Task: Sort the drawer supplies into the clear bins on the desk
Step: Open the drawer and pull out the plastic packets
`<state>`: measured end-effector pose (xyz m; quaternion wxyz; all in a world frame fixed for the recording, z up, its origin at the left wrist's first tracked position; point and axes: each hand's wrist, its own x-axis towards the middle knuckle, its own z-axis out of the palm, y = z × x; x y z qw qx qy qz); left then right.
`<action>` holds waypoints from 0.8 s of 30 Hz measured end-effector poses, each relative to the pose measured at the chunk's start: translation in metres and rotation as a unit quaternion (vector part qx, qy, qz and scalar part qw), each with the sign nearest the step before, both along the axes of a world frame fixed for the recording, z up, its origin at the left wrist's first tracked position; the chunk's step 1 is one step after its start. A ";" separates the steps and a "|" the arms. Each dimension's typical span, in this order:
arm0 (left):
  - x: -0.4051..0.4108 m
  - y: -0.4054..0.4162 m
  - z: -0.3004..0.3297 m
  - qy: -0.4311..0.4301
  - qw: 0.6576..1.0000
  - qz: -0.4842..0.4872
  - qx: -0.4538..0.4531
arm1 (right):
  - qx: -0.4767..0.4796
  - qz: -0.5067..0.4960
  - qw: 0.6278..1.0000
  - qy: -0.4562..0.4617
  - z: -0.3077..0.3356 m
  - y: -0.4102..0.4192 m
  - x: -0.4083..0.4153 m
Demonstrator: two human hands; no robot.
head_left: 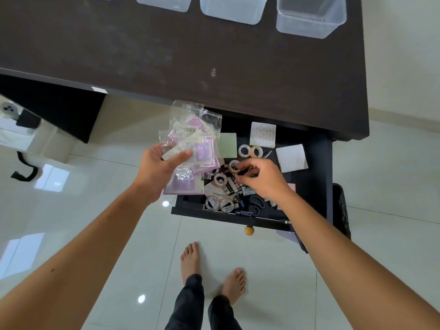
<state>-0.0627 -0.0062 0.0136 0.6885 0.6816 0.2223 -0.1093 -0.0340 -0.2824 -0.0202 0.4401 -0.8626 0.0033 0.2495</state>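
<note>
Fingers (183,154) of left hand (158,172) grip crinkled clear packets (192,148) with purple-and-cream contents.

Desk (214,55): dark brown
Bins (309,17): clear
Packets (202,151): purple, white
Knob (249,230): orange
Floor (95,222): glossy white tiles
</note>
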 end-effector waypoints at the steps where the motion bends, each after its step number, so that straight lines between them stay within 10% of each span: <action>1: -0.001 0.002 0.000 -0.002 1.000 0.002 0.000 | -0.003 0.008 1.000 0.003 -0.003 0.003 -0.002; 24: 0.011 -0.036 -0.010 0.004 0.999 -0.032 -0.040 | -0.026 -0.120 0.992 -0.021 -0.010 -0.068 -0.012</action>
